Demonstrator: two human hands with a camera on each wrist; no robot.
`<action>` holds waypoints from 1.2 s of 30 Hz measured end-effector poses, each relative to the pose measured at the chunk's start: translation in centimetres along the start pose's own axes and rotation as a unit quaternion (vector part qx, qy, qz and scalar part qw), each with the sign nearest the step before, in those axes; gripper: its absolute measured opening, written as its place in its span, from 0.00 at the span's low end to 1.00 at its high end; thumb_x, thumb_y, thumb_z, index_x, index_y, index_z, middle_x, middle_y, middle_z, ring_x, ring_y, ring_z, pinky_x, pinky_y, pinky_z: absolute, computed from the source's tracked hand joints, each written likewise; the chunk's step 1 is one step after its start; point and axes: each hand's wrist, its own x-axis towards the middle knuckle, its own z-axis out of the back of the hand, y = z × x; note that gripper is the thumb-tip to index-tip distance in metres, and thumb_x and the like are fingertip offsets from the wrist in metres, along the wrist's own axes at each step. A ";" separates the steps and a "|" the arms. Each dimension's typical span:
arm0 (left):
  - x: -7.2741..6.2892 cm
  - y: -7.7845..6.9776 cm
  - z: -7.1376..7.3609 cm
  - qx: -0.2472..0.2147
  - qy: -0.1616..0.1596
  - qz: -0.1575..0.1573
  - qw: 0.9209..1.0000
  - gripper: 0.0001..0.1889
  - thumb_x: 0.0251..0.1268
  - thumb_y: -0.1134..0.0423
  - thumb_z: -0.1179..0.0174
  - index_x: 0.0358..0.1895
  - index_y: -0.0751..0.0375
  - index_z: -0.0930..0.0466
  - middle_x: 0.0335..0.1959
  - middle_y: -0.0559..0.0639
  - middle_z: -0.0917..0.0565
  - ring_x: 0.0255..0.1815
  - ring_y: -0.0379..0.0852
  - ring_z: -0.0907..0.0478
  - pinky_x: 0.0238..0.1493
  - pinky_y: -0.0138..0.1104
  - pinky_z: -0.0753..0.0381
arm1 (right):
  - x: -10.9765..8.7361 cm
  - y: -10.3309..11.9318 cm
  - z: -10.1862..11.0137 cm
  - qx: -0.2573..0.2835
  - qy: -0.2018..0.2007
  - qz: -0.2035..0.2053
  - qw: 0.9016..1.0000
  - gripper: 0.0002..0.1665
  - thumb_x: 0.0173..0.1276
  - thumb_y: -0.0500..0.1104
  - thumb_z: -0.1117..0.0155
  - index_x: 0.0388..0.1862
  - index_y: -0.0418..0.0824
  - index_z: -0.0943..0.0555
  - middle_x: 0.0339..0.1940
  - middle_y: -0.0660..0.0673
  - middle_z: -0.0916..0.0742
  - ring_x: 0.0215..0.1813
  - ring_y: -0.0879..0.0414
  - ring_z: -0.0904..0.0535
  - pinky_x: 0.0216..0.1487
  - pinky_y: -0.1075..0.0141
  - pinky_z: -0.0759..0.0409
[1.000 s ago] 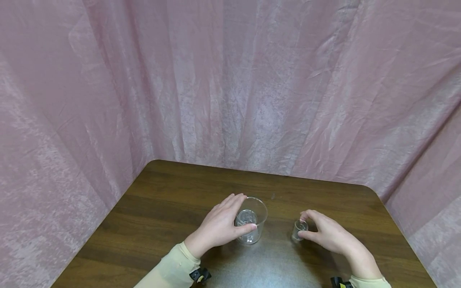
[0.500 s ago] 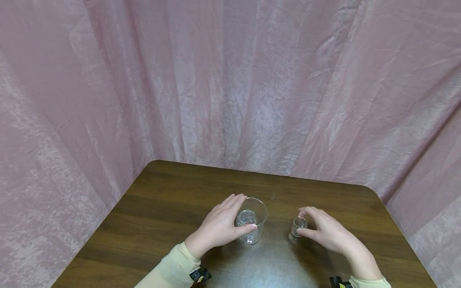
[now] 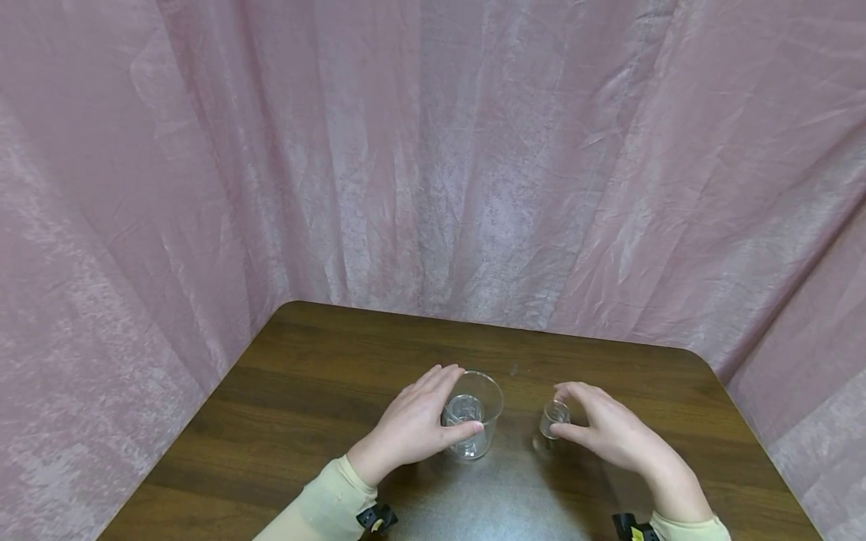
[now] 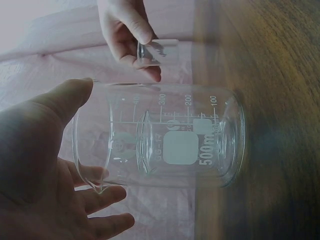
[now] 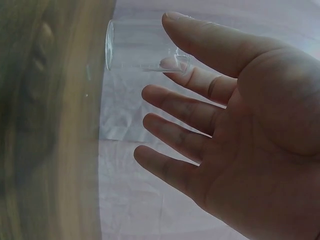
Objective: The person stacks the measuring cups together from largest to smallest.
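A large glass beaker (image 3: 490, 409) marked 500 ml stands upright on the table, a smaller glass beaker (image 3: 465, 406) nested inside it. My left hand (image 3: 414, 424) holds the large one near its rim, thumb on the near side and fingers around the far side. To the right, my right hand (image 3: 612, 434) pinches a small clear glass beaker (image 3: 552, 419) by its upper end between thumb and index finger. Its base is raised a little off the wood. In the right wrist view the other fingers of the right hand are spread loosely.
The brown wooden table (image 3: 325, 353) has rounded far corners. Pink velvet curtains (image 3: 433, 165) hang behind it and along both sides.
My right hand has lifted the small beaker off the table and carried it slightly left and away from me. The left hand and the large beaker have stayed put.
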 end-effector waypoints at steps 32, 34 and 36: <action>0.1 0.0 -0.1 0.000 -0.002 0.002 1.000 0.50 0.71 0.27 0.35 0.87 0.52 0.35 0.86 0.52 0.32 0.88 0.58 0.40 0.80 0.61 0.32 | 1.8 2.5 0.5 0.019 -0.023 0.036 0.999 0.19 0.73 0.52 0.19 0.56 0.48 0.15 0.72 0.44 0.15 0.73 0.40 0.20 0.70 0.37 0.23; 0.1 0.0 -0.1 0.000 -0.002 0.002 1.000 0.50 0.71 0.27 0.35 0.87 0.52 0.35 0.86 0.52 0.32 0.88 0.58 0.40 0.80 0.61 0.32 | 1.9 2.7 0.4 0.022 -0.026 0.040 0.999 0.18 0.73 0.51 0.19 0.55 0.48 0.15 0.72 0.43 0.15 0.74 0.40 0.21 0.71 0.37 0.24; 0.1 -0.1 -0.1 0.000 -0.002 0.003 1.000 0.50 0.71 0.27 0.35 0.87 0.52 0.35 0.86 0.52 0.32 0.88 0.58 0.39 0.80 0.61 0.32 | 1.9 2.8 0.4 0.026 -0.029 0.040 0.998 0.18 0.73 0.52 0.19 0.54 0.48 0.15 0.73 0.44 0.16 0.75 0.40 0.22 0.71 0.37 0.25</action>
